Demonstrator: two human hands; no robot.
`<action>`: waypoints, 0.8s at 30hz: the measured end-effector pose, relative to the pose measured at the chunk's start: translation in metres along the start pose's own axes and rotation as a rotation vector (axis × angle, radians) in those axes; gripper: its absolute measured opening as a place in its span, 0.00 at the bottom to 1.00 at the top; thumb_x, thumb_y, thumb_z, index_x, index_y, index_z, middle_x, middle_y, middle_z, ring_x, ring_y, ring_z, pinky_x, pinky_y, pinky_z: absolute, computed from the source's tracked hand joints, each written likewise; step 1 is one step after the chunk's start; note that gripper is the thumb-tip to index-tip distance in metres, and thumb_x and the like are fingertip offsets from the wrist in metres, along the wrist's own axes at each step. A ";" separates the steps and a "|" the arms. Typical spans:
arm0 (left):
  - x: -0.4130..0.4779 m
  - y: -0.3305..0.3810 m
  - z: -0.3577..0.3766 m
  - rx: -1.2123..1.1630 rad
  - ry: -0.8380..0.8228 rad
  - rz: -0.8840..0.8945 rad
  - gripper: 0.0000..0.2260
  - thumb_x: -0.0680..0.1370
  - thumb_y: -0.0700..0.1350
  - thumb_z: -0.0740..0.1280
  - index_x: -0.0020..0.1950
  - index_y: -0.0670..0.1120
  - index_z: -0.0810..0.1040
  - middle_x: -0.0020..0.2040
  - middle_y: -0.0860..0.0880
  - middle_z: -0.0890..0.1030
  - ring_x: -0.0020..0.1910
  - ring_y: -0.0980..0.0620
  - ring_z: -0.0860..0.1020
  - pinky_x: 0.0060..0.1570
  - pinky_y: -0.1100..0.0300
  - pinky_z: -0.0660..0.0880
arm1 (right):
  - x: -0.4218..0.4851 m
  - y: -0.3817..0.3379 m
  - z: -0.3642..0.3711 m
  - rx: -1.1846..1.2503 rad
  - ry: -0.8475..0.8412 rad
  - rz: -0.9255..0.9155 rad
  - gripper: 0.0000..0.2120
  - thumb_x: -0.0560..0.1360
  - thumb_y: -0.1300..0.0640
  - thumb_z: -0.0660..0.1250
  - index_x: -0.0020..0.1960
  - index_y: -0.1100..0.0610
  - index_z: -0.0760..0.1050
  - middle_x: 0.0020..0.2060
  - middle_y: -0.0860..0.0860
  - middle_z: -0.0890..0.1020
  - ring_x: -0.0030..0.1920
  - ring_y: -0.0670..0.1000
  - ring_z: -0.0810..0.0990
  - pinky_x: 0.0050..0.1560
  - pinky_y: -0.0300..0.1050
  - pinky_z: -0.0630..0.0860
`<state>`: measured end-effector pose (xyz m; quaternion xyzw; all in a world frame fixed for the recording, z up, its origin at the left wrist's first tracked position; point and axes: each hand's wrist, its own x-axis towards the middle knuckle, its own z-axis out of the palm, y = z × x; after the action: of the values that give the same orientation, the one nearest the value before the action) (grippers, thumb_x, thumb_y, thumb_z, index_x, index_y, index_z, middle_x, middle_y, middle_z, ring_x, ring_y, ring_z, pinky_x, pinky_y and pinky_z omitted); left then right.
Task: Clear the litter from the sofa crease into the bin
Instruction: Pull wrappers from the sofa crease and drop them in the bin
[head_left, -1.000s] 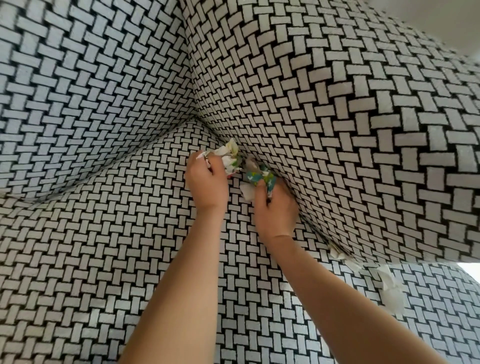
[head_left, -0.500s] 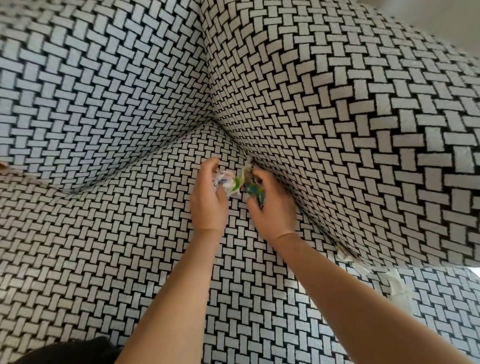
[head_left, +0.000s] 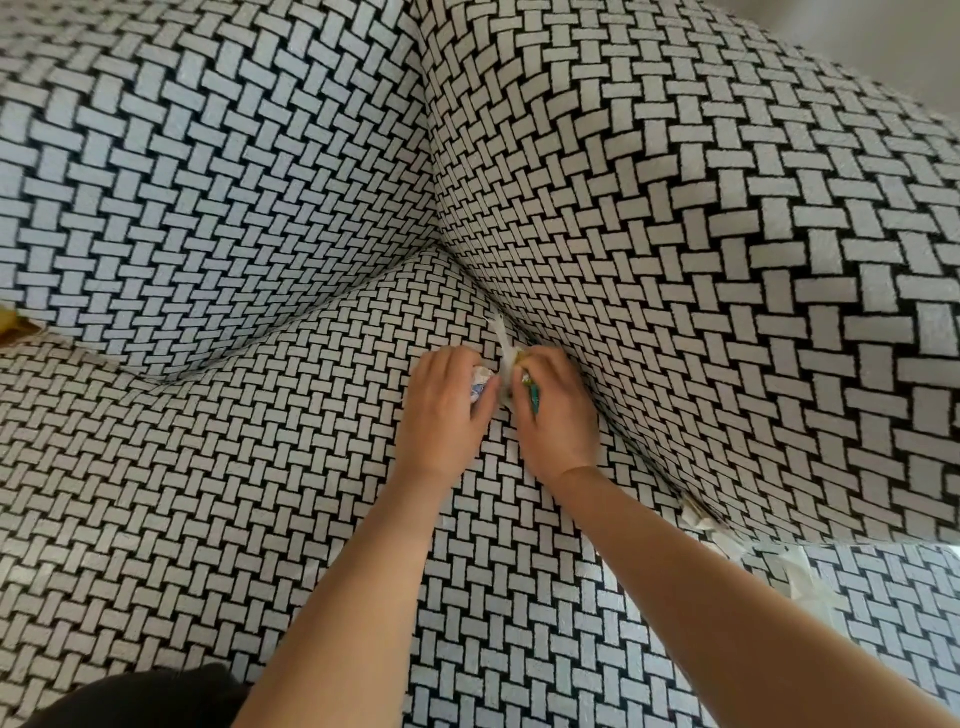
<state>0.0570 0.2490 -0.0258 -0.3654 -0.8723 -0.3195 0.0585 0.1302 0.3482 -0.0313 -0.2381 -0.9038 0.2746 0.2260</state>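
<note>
White-and-black basket-weave fabric covers the seat cushion (head_left: 208, 493) under both of my hands. My left hand (head_left: 441, 410) is curled around a crumpled paper ball (head_left: 480, 382), white with blue print, which shows on the thumb side of the fist. My right hand (head_left: 556, 415) is just beside the left, fingers curled around a green and yellow wrapper (head_left: 531, 391). A white paper strip (head_left: 501, 353) stands up between the two hands, touching both, its tip reaching past my fingertips. The crease (head_left: 641, 457) runs along the outer edge of my right hand, where the seat meets the upright cushion (head_left: 675, 234). Further white scraps (head_left: 698, 519) lie in that crease behind my right wrist, beside the forearm and well apart from the fingers.
</note>
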 end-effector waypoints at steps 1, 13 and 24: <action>-0.001 0.000 -0.001 -0.035 0.027 -0.049 0.08 0.75 0.45 0.65 0.48 0.40 0.73 0.44 0.45 0.76 0.44 0.47 0.74 0.45 0.54 0.75 | 0.000 0.001 0.001 -0.009 0.000 0.018 0.15 0.78 0.53 0.53 0.48 0.61 0.74 0.55 0.51 0.75 0.50 0.52 0.76 0.40 0.40 0.71; -0.002 -0.003 -0.005 0.068 0.053 -0.149 0.10 0.71 0.38 0.67 0.52 0.43 0.80 0.43 0.45 0.74 0.43 0.46 0.73 0.46 0.51 0.74 | 0.010 -0.005 0.003 -0.173 -0.096 0.242 0.19 0.79 0.46 0.50 0.61 0.55 0.70 0.57 0.51 0.77 0.56 0.53 0.76 0.46 0.43 0.70; -0.023 -0.004 -0.028 -0.316 0.115 -0.297 0.19 0.72 0.55 0.64 0.31 0.41 0.72 0.35 0.48 0.72 0.30 0.53 0.69 0.29 0.66 0.67 | 0.006 -0.004 0.001 -0.160 -0.082 0.184 0.15 0.80 0.51 0.52 0.62 0.56 0.70 0.59 0.50 0.75 0.53 0.51 0.77 0.46 0.42 0.71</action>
<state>0.0675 0.2162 -0.0137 -0.2189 -0.8508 -0.4777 0.0024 0.1236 0.3485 -0.0279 -0.3260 -0.9055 0.2307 0.1431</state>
